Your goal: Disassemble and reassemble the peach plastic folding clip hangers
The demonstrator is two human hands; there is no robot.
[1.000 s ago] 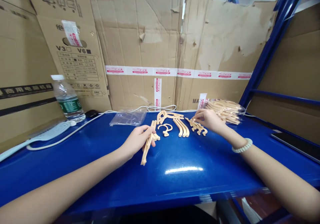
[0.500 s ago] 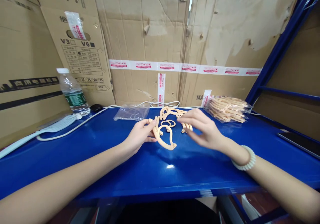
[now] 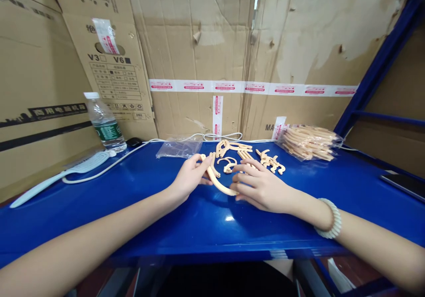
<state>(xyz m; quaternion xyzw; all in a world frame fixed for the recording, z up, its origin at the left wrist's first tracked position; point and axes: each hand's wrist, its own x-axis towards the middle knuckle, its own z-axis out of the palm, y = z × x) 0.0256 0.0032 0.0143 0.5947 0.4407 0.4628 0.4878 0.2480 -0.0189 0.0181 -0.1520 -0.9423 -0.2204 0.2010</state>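
Note:
My left hand (image 3: 191, 177) is closed on one end of a curved beige hanger piece (image 3: 217, 185), thumb on top, held just above the blue table. At the other end of the piece, the curled fingers of my right hand (image 3: 260, 185) close round its tip; the fingertips are partly hidden. Just beyond the hands lie a beige hook (image 3: 228, 160) and a folded hanger (image 3: 232, 147). Several straight beige strips (image 3: 245, 155) are partly covered by my right hand. Small beige hook pieces (image 3: 270, 161) lie in a cluster to its right.
A clear bag of beige pieces (image 3: 308, 143) sits at the back right, a flat clear bag (image 3: 179, 148) at the back left. A water bottle (image 3: 105, 124), pale blue hairbrush (image 3: 83, 164) and white cable (image 3: 109, 168) are on the left. A phone (image 3: 403, 184) lies far right. Cardboard (image 3: 199, 44) walls the back.
My right hand has come down and left onto the free end of the hanger piece. The small hook pieces it covered now show. My left hand keeps its hold; the view has shifted slightly.

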